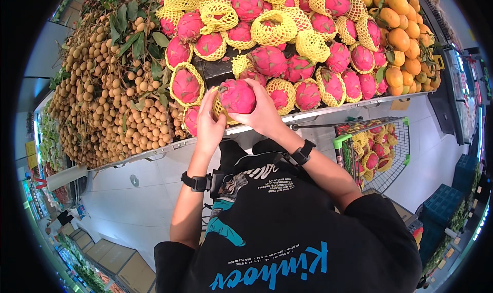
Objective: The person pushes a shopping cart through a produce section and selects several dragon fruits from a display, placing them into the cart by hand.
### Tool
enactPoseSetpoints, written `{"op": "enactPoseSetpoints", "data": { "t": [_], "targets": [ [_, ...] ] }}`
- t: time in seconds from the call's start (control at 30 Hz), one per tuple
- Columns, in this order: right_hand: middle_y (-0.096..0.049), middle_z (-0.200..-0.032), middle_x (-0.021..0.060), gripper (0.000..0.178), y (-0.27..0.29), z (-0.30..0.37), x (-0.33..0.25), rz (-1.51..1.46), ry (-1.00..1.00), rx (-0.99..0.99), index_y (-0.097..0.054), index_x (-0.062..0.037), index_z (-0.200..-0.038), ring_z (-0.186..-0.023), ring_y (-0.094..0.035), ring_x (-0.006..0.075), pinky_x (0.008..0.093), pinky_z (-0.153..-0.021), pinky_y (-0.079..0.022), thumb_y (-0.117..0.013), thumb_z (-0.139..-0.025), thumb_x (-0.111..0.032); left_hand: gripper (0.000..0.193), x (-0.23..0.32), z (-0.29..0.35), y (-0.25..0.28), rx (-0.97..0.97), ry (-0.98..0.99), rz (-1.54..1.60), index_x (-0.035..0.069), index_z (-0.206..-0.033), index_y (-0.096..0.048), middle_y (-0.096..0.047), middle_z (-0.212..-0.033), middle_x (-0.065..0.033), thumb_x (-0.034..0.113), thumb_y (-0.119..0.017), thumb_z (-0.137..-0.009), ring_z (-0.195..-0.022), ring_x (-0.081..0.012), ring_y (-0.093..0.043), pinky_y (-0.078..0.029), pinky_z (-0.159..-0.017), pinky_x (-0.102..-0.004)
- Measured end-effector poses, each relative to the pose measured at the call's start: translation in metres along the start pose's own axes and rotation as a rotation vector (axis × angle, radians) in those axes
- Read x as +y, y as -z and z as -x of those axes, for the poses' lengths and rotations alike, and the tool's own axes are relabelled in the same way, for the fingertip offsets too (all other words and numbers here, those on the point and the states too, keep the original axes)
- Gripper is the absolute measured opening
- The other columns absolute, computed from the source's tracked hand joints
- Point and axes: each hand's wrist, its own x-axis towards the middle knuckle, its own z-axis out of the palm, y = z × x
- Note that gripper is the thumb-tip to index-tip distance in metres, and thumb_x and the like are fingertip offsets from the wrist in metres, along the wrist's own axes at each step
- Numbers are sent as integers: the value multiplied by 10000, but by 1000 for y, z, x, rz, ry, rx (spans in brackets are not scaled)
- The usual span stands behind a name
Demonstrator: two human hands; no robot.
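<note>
A pink dragon fruit (237, 96) is between my two hands, above the front edge of the fruit stand. My right hand (263, 112) is closed round its right side and underside. On the other side, my left hand (209, 122) grips a yellow foam net sleeve (220, 111), which lies against the fruit's lower left. How much of the fruit sits inside the sleeve is hidden by my fingers. Just beyond my hands, more dragon fruits (268, 61) are piled up, many in yellow nets. Some empty-looking net sleeves (273, 28) rest on top of the pile.
Longans (113, 88) with leafy stems fill the stand's left part; orange fruits (403, 34) lie at its right end. A wire shopping cart (395, 157) holding netted dragon fruits stands to my right. Cardboard boxes (113, 257) sit at lower left, dark blue crates (441, 203) at right.
</note>
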Motion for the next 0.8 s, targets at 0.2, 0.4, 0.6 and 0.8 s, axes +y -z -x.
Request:
{"op": "enactPoseSetpoints", "data": {
  "t": [0.2, 0.4, 0.6, 0.8],
  "targets": [
    [-473, -1305, 266, 860, -1, 0, -5, 230, -43, -63, -405, -26, -1360, -1173, -528, 438, 448, -976, -465, -856, -662, -248, 708, -6, 1, 3, -7, -82, -64, -23, -1416, -415, -411, -1467, -210, -153, -479, -723, -1383, -312, -394, -315, -1133, -356],
    [-552, -1130, 296, 838, -15, -1, 1, 366, -99, -136, -416, 8, -1318, -1041, -586, 480, 491, -889, -503, -826, -675, -339, 730, 0, -4, 14, -58, -78, -163, 7, -1427, -425, -400, -1479, -143, -197, -426, -726, -1358, -195, -403, -376, -1056, -297],
    [-544, -1103, 286, 786, -23, -3, -5, 267, -219, -40, -397, 1, -1263, -975, -591, 487, 504, -857, -505, -813, -712, -375, 570, -3, 1, 20, 8, 144, 40, 27, -1421, -428, -479, -1411, -137, -37, -550, -868, -1127, -190, -572, -497, -875, -274],
    [-407, -1247, 294, 778, -45, -1, -3, 154, 89, -20, -358, 8, -1309, -1127, -505, 496, 483, -938, -471, -807, -712, -209, 895, 10, -6, 6, 98, 292, 376, -58, -1488, -136, -416, -1398, -230, 226, -728, -880, -1277, -269, -464, -418, -1048, -372]
  ]
}}
